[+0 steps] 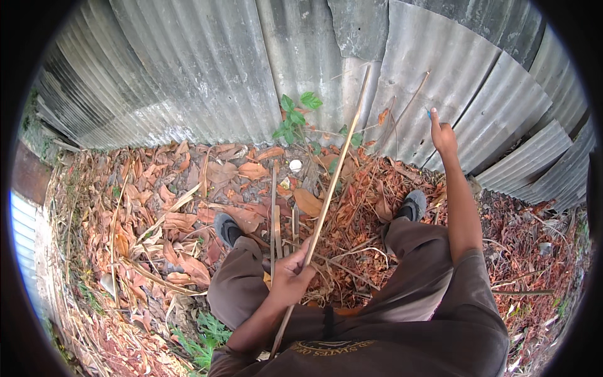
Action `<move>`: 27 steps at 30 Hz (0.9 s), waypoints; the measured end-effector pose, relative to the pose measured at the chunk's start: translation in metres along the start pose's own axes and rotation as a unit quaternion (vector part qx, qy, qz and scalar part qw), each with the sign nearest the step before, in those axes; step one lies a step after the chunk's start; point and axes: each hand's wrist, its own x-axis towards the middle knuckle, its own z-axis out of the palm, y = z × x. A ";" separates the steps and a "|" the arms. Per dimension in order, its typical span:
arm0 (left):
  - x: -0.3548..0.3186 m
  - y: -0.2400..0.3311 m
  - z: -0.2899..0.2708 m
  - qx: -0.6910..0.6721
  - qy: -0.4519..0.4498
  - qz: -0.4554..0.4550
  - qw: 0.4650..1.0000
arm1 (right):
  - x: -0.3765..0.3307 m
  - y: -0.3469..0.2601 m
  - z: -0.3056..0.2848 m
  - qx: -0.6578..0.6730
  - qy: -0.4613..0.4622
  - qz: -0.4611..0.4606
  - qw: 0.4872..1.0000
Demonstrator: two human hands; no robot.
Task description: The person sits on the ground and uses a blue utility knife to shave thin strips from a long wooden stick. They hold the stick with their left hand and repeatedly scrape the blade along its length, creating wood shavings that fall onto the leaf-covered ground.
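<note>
My left hand (291, 271) is closed around a long thin pale stick (336, 166) that slants up from below my hand to the corrugated metal wall (207, 75). My right hand (442, 135) is stretched out to the right against the wall, fingers closed on a small blue object (429, 114) whose kind I cannot tell. My two dark shoes (227, 229) (412, 205) stand in dry leaves, legs apart in brown trousers.
Dry brown leaves and twigs (176, 213) cover the ground. A small green plant (295, 116) grows at the wall's foot, with a white round object (295, 165) below it. A thin dry stalk (408, 100) leans on the wall. Green weeds (204, 339) grow at lower left.
</note>
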 end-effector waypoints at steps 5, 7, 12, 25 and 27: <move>0.014 0.011 -0.007 -0.133 -0.019 0.028 0.991 | -0.061 -0.060 -0.015 0.077 -0.131 -0.172 0.973; 0.019 0.015 -0.001 -0.164 -0.025 0.034 0.986 | -0.103 -0.082 -0.019 0.112 -0.171 -0.270 0.941; 0.033 0.014 0.010 -0.174 -0.008 0.036 0.984 | -0.176 -0.111 -0.029 0.156 -0.165 -0.465 0.856; 0.035 0.019 0.023 -0.034 0.012 0.071 0.997 | -0.189 -0.119 -0.025 0.107 -0.100 -0.481 0.864; 0.033 0.020 0.022 -0.031 0.018 0.080 0.996 | -0.190 -0.123 -0.026 0.096 -0.088 -0.496 0.859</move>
